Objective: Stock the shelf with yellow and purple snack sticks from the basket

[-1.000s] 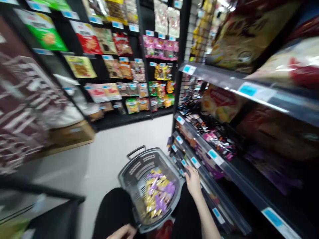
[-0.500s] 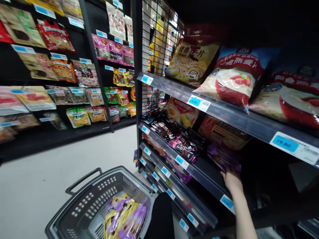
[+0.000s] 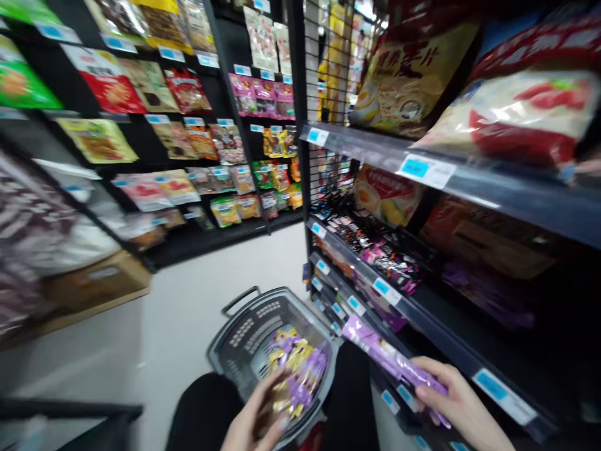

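Observation:
My right hand is closed around a few long purple sachets, held out in front of the shelf and pointing toward the basket side. My left hand hangs over the near edge of the grey shopping basket, blurred, with thumb and fingers apart and nothing seen in it. Inside the basket lies a heap of purple and yellow sachets. More purple sachets lie in the shadow on the middle shelf, and dark and pink sachets are piled farther along it.
Bags of cereal stand on the upper shelf at the right. Packaged snacks hang on the far rack. A cardboard box is at the left, and pale floor shows between it and the basket.
My right hand has come out of the shelf with purple sachets in it. My left hand has come into view over the basket. The view has turned to the right-hand shelf's left.

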A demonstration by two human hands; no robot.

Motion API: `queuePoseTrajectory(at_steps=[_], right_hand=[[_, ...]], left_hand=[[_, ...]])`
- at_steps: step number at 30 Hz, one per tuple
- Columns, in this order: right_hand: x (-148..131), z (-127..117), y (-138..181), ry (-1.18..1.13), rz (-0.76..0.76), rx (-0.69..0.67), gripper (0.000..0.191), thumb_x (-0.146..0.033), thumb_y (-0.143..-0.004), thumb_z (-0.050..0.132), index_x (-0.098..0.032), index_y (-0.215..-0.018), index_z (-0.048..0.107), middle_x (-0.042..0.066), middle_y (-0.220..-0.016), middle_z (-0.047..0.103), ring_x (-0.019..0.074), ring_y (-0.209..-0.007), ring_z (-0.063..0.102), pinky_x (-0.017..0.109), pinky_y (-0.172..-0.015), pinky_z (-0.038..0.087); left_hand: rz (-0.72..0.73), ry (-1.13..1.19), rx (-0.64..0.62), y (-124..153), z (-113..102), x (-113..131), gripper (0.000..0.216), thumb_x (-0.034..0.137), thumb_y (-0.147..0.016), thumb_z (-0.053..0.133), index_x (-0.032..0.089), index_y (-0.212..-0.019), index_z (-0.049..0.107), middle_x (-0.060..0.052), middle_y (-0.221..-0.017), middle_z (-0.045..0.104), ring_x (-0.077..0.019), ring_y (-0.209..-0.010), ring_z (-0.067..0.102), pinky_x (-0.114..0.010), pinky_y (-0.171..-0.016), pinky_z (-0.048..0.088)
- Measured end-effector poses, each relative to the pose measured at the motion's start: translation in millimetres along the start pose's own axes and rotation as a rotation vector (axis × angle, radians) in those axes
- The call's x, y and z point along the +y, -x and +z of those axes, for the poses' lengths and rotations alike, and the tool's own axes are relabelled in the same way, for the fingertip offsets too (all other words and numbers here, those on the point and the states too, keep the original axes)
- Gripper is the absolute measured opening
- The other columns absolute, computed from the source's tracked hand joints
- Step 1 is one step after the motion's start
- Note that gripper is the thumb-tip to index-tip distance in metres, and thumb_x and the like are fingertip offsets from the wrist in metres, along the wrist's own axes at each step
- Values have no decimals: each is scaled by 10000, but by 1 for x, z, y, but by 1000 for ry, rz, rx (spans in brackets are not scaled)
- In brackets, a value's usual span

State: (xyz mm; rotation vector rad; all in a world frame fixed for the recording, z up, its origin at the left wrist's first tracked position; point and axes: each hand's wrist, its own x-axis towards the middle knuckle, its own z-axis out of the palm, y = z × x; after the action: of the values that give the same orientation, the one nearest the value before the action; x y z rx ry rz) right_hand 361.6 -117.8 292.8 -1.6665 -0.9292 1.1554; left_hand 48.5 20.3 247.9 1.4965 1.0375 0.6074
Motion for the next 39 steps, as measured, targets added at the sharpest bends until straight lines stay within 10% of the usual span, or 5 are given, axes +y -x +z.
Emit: queuePoseTrajectory(at_steps=[4,9,20,29,39], right_hand=[[5,62,-7,14,-37,-184,482,-479,-583,700,-192,-968,656,21,-669,617,153,-569,566,244,-517,454],[14,98,-22,152,-206,-191,434,-386,-525,747,-242,-931,691,58,-835,667,252,-799,606,348,-744,486],[17,121,-30,221,-428,-126,207,-342,-777,559,-237,-880,705,53,-766,670,169,-652,632,215,-596,519],[25,126,-32,-26,-243,-207,252,-395,-749,582,-198,-837,711,64,-742,636,167,-609,607,215,-469,528],[46,120,-35,-132,-44,-311,314,-428,-719,612,-147,-841,680,48,-667,637,134,-475,566,251,-460,496]], left_hand=[[141,-66,-42,2,4,52,633,363,-613,710,264,-1206,511,-78,-1296,482,-276,-1154,456,-356,-974,369],[75,-200,-169,1,-10,59,316,357,-604,721,194,-874,703,-48,-796,691,-189,-745,601,-272,-766,449],[-105,22,107,16,-9,12,218,319,-582,731,132,-692,708,-39,-612,663,-129,-545,552,-209,-517,388],[-288,282,109,18,-4,3,300,319,-540,747,129,-748,646,-17,-637,640,-156,-477,590,-263,-464,477],[-162,-74,-23,24,-11,11,233,341,-615,702,120,-686,714,-46,-613,641,-121,-512,562,-204,-490,433]])
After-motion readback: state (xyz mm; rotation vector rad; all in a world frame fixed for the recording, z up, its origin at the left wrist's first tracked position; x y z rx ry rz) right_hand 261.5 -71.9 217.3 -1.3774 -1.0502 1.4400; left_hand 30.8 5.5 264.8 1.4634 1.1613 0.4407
